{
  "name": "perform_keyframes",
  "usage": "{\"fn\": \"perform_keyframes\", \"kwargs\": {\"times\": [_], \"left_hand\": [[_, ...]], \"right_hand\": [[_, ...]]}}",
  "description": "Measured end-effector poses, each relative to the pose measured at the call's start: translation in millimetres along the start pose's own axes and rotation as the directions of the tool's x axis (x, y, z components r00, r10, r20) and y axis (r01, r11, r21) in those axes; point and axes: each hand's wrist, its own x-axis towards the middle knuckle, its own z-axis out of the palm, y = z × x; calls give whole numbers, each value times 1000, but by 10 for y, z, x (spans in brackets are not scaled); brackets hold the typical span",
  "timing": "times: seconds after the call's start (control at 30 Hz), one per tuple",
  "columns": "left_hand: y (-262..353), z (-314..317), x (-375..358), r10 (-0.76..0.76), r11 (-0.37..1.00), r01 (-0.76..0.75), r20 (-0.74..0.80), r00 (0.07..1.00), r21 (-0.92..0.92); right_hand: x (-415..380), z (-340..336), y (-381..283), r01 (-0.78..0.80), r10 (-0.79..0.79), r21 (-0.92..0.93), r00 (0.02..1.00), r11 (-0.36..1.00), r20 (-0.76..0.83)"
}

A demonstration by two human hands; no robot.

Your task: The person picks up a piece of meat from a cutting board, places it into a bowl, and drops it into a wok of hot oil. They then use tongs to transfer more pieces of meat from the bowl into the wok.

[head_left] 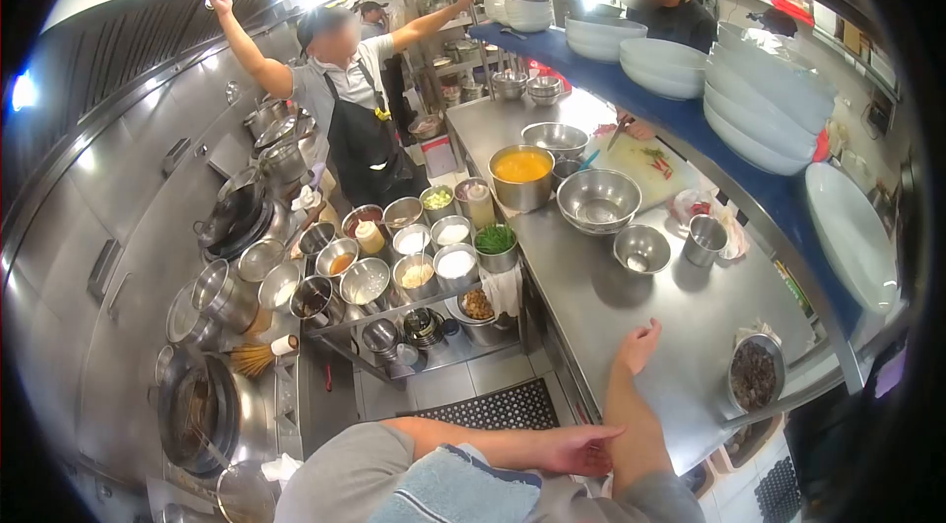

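Note:
My right hand (641,346) is over the steel counter (581,306), fingers loosely stretched and nothing in them. Closest to it are a small steel bowl (642,249) farther up the counter and a metal container of dark, shredded-looking food (754,375) to the right. Lower down, my left hand (581,449) reaches across to my right forearm, its thumb apart from the fingers and holding nothing visible. Part of its fingers is hidden by that forearm. A light blue towel (458,489) lies against my grey top at the bottom.
A pot of orange liquid (522,173) and a large steel bowl (598,200) stand farther along the counter. White bowls (759,109) are stacked on the blue shelf. Left are ingredient tubs (414,272) and a wok (197,410). A person with raised arms (350,80) stands ahead.

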Motion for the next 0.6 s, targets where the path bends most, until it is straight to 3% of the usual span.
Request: {"fn": "perform_keyframes", "kwargs": {"times": [0.07,0.17,0.23,0.37,0.43,0.47,0.57,0.6], "left_hand": [[4,258,-135,67,997,-71,-137,988,-25],[93,353,-314,97,995,-99,-82,992,-21],[55,-15,-216,11,999,-13,-40,999,-46],[137,-325,-196,-65,988,89,184,981,-126],[195,-294,-246,-83,992,100,189,978,-79],[210,-225,-317,-96,992,109,188,977,-57],[272,48,-561,81,996,-80,15,997,-40],[294,-120,-523,43,999,-42,37,998,-30]], "right_hand": [[-8,21,-27,-7,7,-34,1000,999,-7],[-45,-36,-90,-37,38,-56,999,998,7],[-20,-82,-143,-53,55,-33,995,998,77],[-30,-31,-81,44,-45,-55,999,998,-9],[2,61,9,95,-103,-103,992,990,-71],[9,64,-9,98,-106,-115,993,988,-60],[-3,67,-3,116,-120,-140,992,983,-22],[6,85,49,108,-116,-143,992,984,-42]]}}
